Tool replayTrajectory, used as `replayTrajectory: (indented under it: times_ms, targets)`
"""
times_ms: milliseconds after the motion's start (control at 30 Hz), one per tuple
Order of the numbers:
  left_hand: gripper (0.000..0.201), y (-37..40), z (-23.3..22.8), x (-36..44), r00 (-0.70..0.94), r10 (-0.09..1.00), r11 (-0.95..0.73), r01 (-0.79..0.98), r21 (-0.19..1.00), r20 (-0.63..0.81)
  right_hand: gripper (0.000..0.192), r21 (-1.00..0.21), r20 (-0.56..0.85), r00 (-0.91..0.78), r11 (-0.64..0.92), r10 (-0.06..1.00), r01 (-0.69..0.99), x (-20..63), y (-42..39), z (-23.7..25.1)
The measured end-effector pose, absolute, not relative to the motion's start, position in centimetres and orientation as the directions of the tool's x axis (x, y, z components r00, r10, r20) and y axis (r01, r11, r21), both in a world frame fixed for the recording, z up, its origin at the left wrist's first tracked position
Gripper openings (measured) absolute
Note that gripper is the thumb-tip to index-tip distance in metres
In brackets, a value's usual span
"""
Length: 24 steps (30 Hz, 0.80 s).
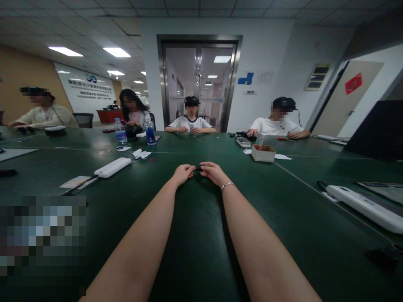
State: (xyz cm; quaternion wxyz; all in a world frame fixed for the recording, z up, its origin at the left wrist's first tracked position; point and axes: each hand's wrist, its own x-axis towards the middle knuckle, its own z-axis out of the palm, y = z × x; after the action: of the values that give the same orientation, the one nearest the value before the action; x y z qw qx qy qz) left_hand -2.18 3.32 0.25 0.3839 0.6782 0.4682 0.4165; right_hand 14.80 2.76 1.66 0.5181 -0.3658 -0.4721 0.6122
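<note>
Both my arms reach forward over a dark green table [198, 235]. Between my fingertips is a small dark object [197, 167], too small and too covered to name. My left hand [184, 174] pinches its left end. On its other end my right hand [213, 172] closes with thumb and fingers, a bracelet [227, 185] around that wrist. The two hands are close together, a little above or resting on the tabletop; I cannot tell which. My fingers hide part of the dark object.
A white power strip [113, 167] lies to the left, another white strip [367, 206] to the right. Farther off stand a small box [263, 154] and bottles [151, 135]. Several people sit around the table, one person [190, 121] directly opposite.
</note>
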Motion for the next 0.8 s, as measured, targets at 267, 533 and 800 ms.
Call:
replayTrajectory:
  times_ms: [267, 533, 800]
  targets:
    - [0.034, 3.14, 0.55, -2.13, 0.173, 0.958, -0.277, 0.342, 0.898, 0.229, 0.014, -0.963, 0.042, -0.202, -0.015, 0.978, -0.268, 14.86, 2.71, 1.74]
    - [0.024, 2.54, 0.82, -1.79, 0.112, 0.959, -0.283, 0.292, 0.914, 0.262, 0.012, -0.957, 0.048, -0.217, -0.017, 0.975, -0.289, 14.91, 2.66, 1.80]
    - [0.022, 3.02, 0.29, -1.73, 0.083, 0.955, -0.297, 0.271, 0.916, 0.285, 0.011, -0.953, 0.030, -0.213, -0.036, 0.977, -0.301, 14.94, 2.74, 1.68]
